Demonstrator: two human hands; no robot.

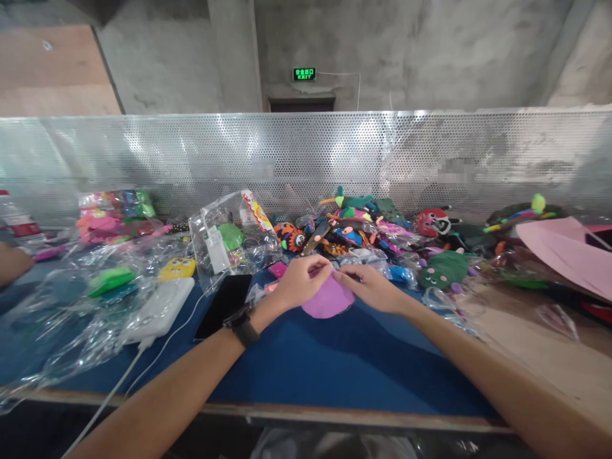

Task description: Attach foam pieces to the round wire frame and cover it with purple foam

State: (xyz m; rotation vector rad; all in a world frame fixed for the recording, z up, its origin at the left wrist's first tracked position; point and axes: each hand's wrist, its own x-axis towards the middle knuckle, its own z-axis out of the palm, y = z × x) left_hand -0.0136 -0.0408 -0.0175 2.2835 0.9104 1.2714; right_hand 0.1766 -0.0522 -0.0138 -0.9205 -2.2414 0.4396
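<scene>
A flat purple clay disc (326,301) lies on the blue mat (335,363) in front of me. My left hand (301,280), with a black watch (243,325) on its wrist, pinches the disc's upper edge with closed fingers. My right hand (370,285) pinches the same edge from the right, its fingertips meeting those of the left. Just behind the hands sits a heap of colourful clay figures (354,229).
A black phone (224,305) and a white power bank (160,309) with a cable lie left of my hands. Clear plastic bags (229,239) of clay crowd the left. A perforated metal screen (306,159) walls the back. Pink paper (568,252) lies right. Another person's hand (12,262) shows far left.
</scene>
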